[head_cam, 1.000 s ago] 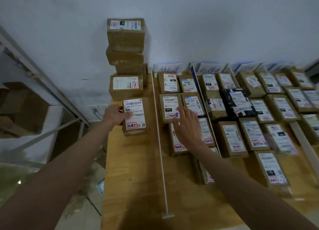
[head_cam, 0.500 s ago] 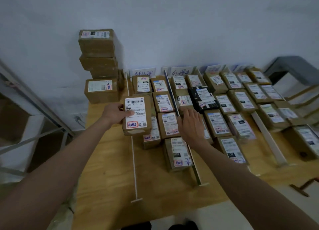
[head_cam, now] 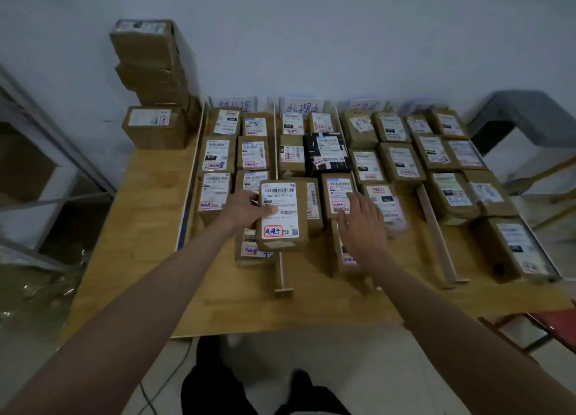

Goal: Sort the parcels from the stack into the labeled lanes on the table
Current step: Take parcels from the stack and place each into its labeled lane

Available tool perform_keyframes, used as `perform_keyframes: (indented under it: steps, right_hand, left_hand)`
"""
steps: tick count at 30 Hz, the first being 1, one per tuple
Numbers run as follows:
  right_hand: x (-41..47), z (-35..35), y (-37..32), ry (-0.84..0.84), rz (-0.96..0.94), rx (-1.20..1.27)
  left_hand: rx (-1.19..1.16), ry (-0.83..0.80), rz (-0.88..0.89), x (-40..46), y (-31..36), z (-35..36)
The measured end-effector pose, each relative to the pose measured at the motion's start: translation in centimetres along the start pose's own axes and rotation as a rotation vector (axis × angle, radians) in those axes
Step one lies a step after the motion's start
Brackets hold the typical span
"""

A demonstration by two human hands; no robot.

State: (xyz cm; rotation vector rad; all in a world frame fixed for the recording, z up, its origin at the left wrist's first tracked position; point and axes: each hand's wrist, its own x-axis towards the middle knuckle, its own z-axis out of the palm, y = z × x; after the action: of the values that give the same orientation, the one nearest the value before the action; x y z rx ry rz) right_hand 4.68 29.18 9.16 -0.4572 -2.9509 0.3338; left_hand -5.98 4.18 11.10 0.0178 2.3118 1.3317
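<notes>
Your left hand [head_cam: 246, 210] grips a small brown cardboard parcel [head_cam: 282, 216] by its left edge, thumb curled over the white shipping label with its red-bordered sticker near the bottom. You hold the parcel above the light wooden table [head_cam: 149, 215], over the thin white divider rail [head_cam: 279, 196] that separates the first lane of parcels from the second, so it overlaps boxes on both sides. Your right hand [head_cam: 363, 224] is spread flat with the fingers apart, hovering over or resting on the brown boxes in the second lane just right of the held parcel; contact cannot be made out. At the far left corner of the table stands the stack of brown cardboard boxes [head_cam: 152, 75] against the pale wall [head_cam: 311, 34], with one more labelled box [head_cam: 154, 126] in front of it. Handwritten white lane cards [head_cam: 237, 104] stand at the far ends of the lanes. A black wrapped parcel [head_cam: 327, 153] lies in the second lane, beyond your right hand.
</notes>
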Motion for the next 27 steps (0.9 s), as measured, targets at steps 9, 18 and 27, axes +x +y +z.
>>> perform_keyframes:
  steps: [9, 18, 27]
  right_hand:
    - [-1.7, -0.1, 6.9, -0.052, -0.032, 0.020]
    - [-1.6, 1.1, 8.6, -0.108, -0.042, 0.055]
    - [-0.8, 1.8, 9.3, -0.111, -0.078, 0.044]
  left_hand:
    - [0.066, -0.060, -0.104, -1.5, -0.6, 9.7]
    - [0.060, -0.091, -0.247, -0.6, -1.5, 11.4]
    - [0.143, -0.038, -0.272, 0.9, -2.6, 12.5]
